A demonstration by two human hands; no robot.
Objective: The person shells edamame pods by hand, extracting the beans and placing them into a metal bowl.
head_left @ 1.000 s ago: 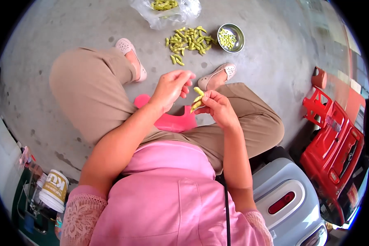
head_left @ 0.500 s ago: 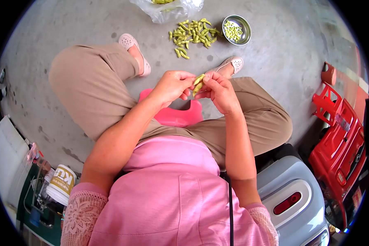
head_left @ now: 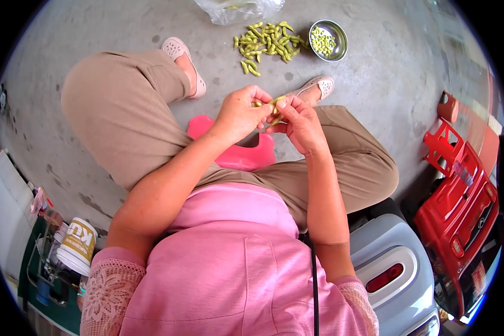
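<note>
"Head view: held pods (head_left: 276, 119) where?"
"Upper centre; left hand (head_left: 241, 115) and right hand (head_left: 301, 124) both curled nearly closed, fingertips pinching them."
"Around?"
"Pod pile (head_left: 271, 42) above, top centre; metal bowl (head_left: 341, 50) with shelled beans (head_left: 321, 42) just right; plastic bag (head_left: 238, 12) at top edge."

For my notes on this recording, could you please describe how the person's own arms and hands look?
Both the left hand and the right hand are gloveless. The forearms are bare below pink sleeves with openwork lace, which shows a flower pattern on the left.
</note>
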